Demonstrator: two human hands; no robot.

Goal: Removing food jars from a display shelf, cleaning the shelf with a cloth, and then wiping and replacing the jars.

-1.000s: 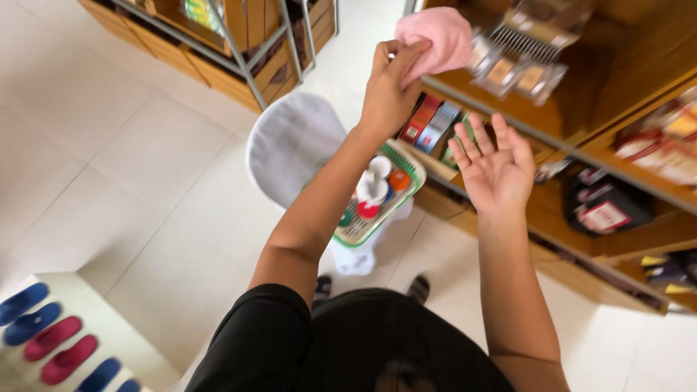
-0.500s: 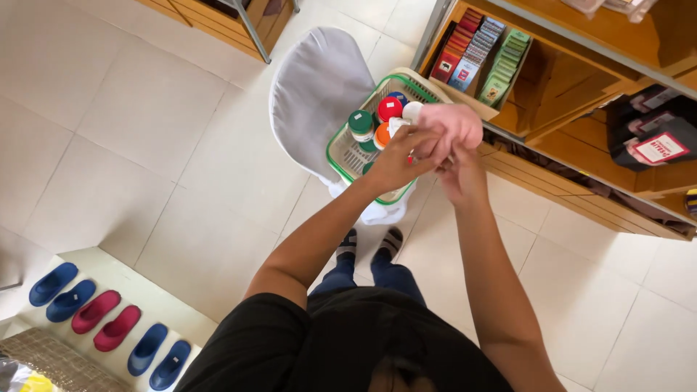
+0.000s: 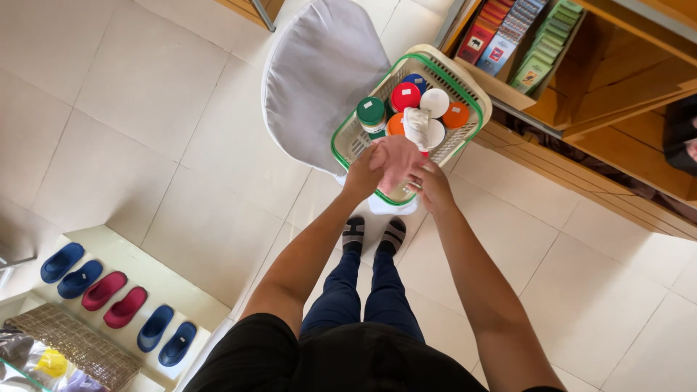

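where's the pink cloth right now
In the head view, upper middle, the pink cloth is bunched between both hands, left hand and right hand, just over the near edge of the green-rimmed basket of jars.

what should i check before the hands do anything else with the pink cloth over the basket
1. Cloth held: ok. The left hand and right hand both grip the pink cloth.
2. Cloth over the basket: ok. It hangs above the near end of the basket.
3. Room in the basket: not ok at the far end, where jars stand close together; the near end shows bare mesh.
4. Basket support: ok. It rests on the white chair, though its near edge is hidden behind the hands.
5. White item among the jars: cannot tell what it is.
6. Feet: ok. Both stand on bare floor by the chair.
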